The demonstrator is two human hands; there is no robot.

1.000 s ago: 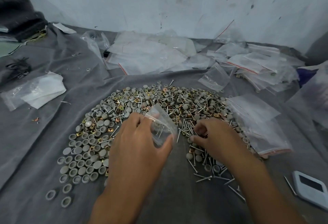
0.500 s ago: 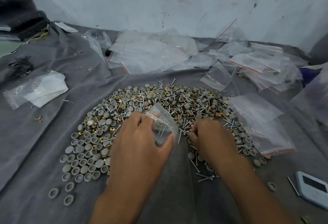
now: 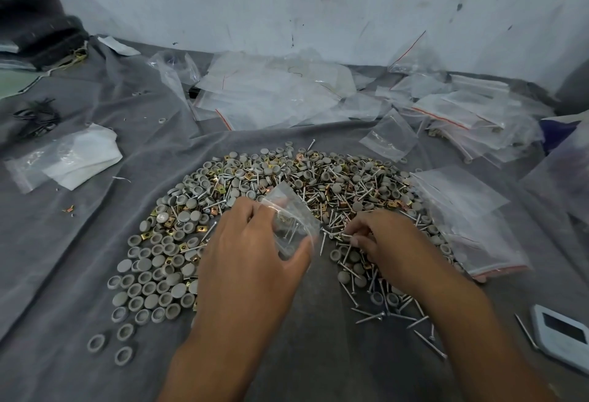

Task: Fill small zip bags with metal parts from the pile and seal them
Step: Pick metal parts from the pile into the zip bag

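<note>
We are noting right hand (image 3: 379,239) now pinching screw (image 3: 339,235) off pile (image 3: 287,178), moving toward 9 o'clock; left hand (image 3: 251,248) keeps gripping bag (image 3: 291,223), filling continuing.

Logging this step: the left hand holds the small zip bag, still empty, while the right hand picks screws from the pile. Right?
Not quite. The head view shows the small zip bag in the left hand already has a few screws inside. The rest holds: the right hand picks screws from the pile.

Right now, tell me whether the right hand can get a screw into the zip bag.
Probably yes: the right hand pinches a screw beside the zip bag, nothing between.
</note>
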